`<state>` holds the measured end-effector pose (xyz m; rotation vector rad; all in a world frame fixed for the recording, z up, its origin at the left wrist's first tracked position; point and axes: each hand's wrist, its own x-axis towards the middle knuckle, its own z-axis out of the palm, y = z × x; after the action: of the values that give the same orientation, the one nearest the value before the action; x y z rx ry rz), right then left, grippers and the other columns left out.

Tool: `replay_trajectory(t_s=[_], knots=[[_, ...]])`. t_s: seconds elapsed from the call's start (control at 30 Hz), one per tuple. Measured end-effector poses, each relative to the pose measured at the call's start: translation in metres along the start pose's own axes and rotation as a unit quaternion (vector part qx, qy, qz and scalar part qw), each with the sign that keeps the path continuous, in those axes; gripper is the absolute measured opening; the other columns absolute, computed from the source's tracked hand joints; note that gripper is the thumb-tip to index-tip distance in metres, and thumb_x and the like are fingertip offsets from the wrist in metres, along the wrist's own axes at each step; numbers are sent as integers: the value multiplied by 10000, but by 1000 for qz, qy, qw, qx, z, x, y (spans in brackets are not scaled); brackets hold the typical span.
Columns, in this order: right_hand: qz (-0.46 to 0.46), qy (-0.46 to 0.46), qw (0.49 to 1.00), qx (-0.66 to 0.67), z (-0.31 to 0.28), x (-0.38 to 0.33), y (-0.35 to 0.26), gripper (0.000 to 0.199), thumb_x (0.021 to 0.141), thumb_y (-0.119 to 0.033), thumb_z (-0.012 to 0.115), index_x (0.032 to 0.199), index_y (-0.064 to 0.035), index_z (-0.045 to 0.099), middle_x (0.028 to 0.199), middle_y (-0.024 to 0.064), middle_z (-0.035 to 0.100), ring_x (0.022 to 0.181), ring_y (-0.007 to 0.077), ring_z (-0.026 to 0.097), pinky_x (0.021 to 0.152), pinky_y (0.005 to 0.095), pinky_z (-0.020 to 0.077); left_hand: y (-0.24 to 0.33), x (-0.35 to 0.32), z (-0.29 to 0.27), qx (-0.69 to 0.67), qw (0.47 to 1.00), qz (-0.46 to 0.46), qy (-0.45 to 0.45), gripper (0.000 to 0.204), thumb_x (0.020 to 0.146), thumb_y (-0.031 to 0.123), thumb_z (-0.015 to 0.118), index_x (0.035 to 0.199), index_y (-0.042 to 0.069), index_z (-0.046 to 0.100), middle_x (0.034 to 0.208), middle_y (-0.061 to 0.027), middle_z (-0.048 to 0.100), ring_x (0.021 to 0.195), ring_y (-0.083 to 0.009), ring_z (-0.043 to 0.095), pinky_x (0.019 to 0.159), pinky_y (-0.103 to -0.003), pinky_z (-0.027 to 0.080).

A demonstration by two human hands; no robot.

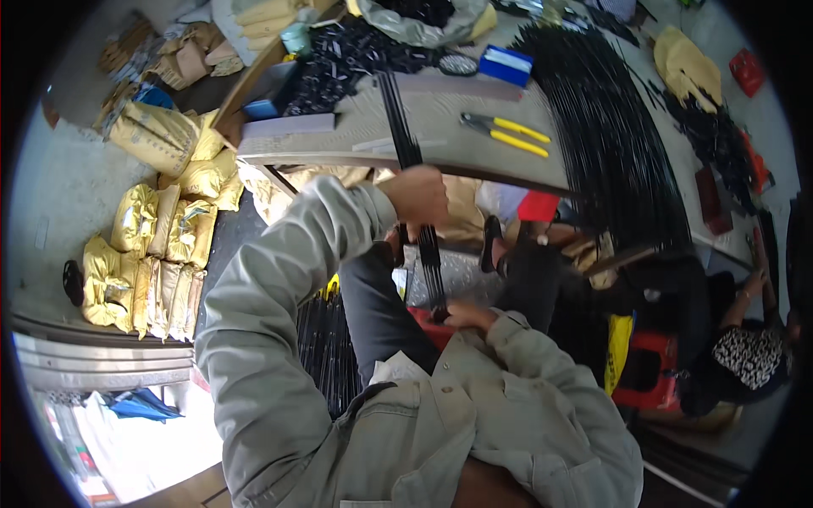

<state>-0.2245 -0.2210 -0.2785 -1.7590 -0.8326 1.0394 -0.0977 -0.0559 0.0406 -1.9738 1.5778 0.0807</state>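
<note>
A narrow bundle of thin black rods (398, 118) slants from the worktable down over my lap. My left hand (419, 196) is closed around its middle, just off the table's near edge. Lower down, by my jacket front, my right hand (470, 316) has its fingers closed at the bundle's near end. The far end of the bundle rests over the worktable (491, 165). To its right on the table lie pliers with yellow handles (518, 135). The palm sides of both hands are hidden.
A heap of small black parts (356, 63) lies at the back left, beside a blue box (506, 64). Many long black rods (610, 135) hang over the table's right edge. Yellow sacks (135, 220) are stacked at left. Another person (749, 351) sits at far right.
</note>
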Motion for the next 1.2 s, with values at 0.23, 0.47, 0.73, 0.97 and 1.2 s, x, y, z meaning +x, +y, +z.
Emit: replay_trajectory(t_s=[0.23, 0.47, 0.73, 0.97, 1.2], knots=[[-44, -30, 994, 98, 1, -17, -76, 364, 694, -148, 656, 1020, -30, 546, 912, 71, 600, 844, 137, 553, 777, 262, 423, 61, 9, 14, -103, 983, 102, 115, 258, 564, 409, 662, 553, 156, 617, 525, 18, 560, 586, -161, 589, 503, -300, 420], [-116, 226, 917, 308, -29, -21, -138, 237, 818, -155, 611, 989, 2, 562, 821, 33, 615, 767, 109, 575, 714, 240, 453, 69, 12, 9, -31, 959, 90, 265, 279, 693, 331, 617, 770, 64, 600, 625, -42, 564, 637, -170, 575, 569, -277, 438], [-86, 187, 955, 215, -25, -32, -150, 275, 836, -205, 580, 1010, 8, 567, 848, 69, 640, 794, 123, 595, 721, 266, 452, 128, -19, 15, -715, 419, -310, 467, 271, 889, 270, 469, 875, 9, 540, 727, -46, 550, 638, -147, 513, 596, -275, 429], [-206, 196, 959, 22, -123, -60, -205, 265, 828, -60, 495, 1084, -6, 532, 1108, 130, 566, 942, 191, 579, 798, 312, 434, 150, 7, 3, -840, 148, -108, 510, 363, 924, 322, 400, 897, -22, 513, 725, -45, 540, 648, -121, 508, 589, -245, 421], [-421, 193, 886, 9, -172, -35, -296, 216, 828, -41, 532, 1032, 24, 562, 1064, 116, 583, 912, 159, 586, 752, 256, 463, 128, 11, 13, -876, 79, -171, 444, 343, 910, 305, 449, 959, -31, 490, 679, -82, 551, 594, -161, 559, 546, -248, 454]])
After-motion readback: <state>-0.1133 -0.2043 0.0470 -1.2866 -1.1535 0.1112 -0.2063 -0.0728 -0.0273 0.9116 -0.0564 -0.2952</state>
